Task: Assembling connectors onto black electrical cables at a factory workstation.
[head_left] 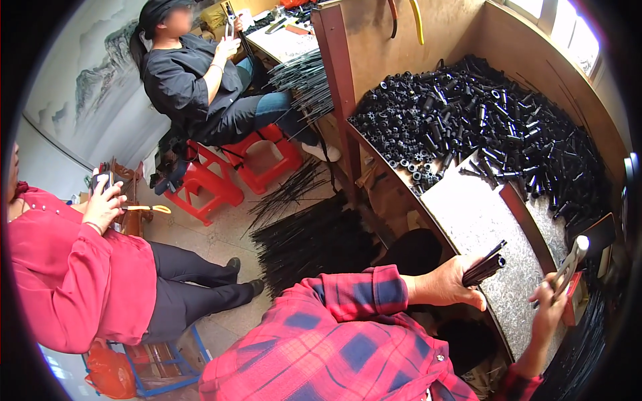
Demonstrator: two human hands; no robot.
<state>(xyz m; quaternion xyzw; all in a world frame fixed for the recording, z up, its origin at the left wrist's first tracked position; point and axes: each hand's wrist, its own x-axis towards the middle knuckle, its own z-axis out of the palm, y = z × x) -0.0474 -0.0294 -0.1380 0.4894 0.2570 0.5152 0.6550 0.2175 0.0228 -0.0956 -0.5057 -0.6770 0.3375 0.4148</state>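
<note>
My left hand (449, 281) is closed around a few short black tubes or rods (486, 264), whose ends stick out past the fingers toward the worktop. It is over the near edge of the grey worktop (478, 210). Further right, my right hand (550, 306) grips a silver plier-like tool (570, 264), its rounded end pointing up and away from me. The tool is apart from the tubes. What its other end touches is hidden by my fingers.
A big heap of small black plastic parts (481, 120) fills the walled bench beyond the worktop. Bundles of thin black rods (314, 244) cover the floor at left. One co-worker sits near red stools (267, 160); another person in a red top (73, 274) stands at left.
</note>
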